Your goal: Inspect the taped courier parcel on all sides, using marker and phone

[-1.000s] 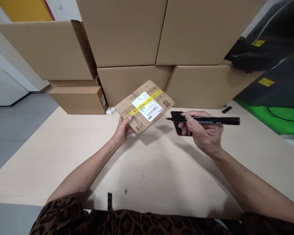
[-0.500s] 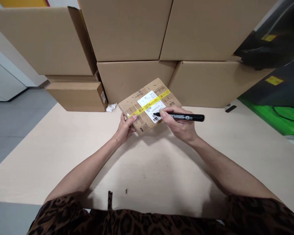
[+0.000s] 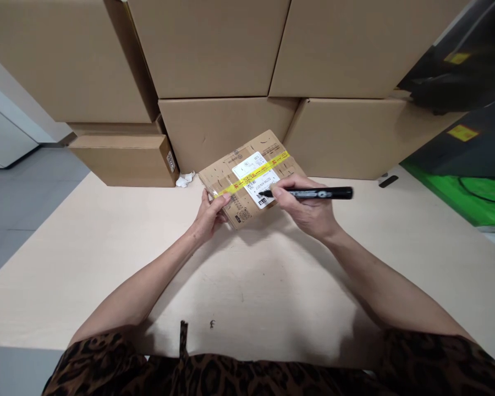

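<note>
A small cardboard parcel (image 3: 251, 144) is held tilted over the table, its labelled face turned up toward me. Yellow printed tape (image 3: 279, 159) runs across it and over a white shipping label (image 3: 249, 165). My left hand (image 3: 210, 214) grips the parcel's near-left corner, thumb on top and fingers underneath. In my right hand (image 3: 309, 212) is a black marker pen (image 3: 334, 193), pinched between thumb and fingers. Its tip points left at the lower part of the label, by the printed codes. I cannot tell whether the tip touches the paper.
Large cardboard boxes (image 3: 206, 49) are stacked along the back of the table (image 3: 239, 297). A smaller flat box (image 3: 119, 162) sits at the left, beside a crumpled white paper (image 3: 185, 179). A black marker cap (image 3: 388, 181) lies at the back right, near a green item (image 3: 457, 192).
My right hand and the marker have shifted slightly right, and the marker lies a little flatter. The parcel stays in my left hand. The view has moved slightly.
</note>
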Demonstrator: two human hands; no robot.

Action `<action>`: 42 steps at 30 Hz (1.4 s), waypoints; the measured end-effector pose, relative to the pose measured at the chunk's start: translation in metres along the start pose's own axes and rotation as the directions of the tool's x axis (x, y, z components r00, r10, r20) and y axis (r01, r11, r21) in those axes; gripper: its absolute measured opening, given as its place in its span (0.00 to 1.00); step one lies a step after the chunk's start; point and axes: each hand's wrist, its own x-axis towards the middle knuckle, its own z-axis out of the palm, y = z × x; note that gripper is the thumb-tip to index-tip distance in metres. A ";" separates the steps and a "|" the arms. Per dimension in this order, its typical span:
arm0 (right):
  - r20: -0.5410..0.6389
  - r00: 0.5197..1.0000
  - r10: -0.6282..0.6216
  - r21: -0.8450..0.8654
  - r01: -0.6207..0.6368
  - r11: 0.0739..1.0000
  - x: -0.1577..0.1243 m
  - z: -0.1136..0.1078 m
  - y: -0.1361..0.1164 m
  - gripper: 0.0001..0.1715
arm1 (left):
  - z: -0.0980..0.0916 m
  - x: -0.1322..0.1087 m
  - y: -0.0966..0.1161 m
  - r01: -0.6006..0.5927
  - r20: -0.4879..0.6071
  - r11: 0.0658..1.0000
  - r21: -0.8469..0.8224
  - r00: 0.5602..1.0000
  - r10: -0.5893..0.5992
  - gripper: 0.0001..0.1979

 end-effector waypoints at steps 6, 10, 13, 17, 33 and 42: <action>0.085 0.995 0.057 0.038 -0.061 0.997 0.002 -0.002 -0.001 0.15 | 0.002 -0.002 0.001 0.011 -0.037 1.000 -0.026 0.999 -0.012 0.46; 0.028 0.998 0.055 0.020 -0.055 0.998 0.001 -0.009 -0.012 0.14 | 0.004 -0.002 0.001 0.003 -0.034 0.999 -0.032 0.999 -0.004 0.47; 0.137 0.991 0.006 -0.027 -0.002 1.000 -0.007 -0.015 -0.014 0.12 | 0.004 -0.003 0.002 0.009 -0.048 1.000 -0.022 0.999 -0.010 0.47; 0.486 0.858 -0.166 -0.177 0.282 0.943 -0.031 -0.023 -0.002 0.09 | 0.005 -0.004 0.003 0.007 -0.047 1.000 -0.029 0.999 -0.008 0.47; 0.694 0.601 0.397 -0.649 0.284 0.706 -0.058 -0.037 0.023 0.22 | 0.004 -0.003 0.000 0.000 -0.048 1.000 0.005 0.999 0.001 0.45; -0.080 0.673 0.736 -0.874 -0.402 0.273 -0.027 -0.071 0.085 0.59 | 0.004 -0.005 0.001 -0.014 -0.035 1.000 -0.009 0.999 0.013 0.44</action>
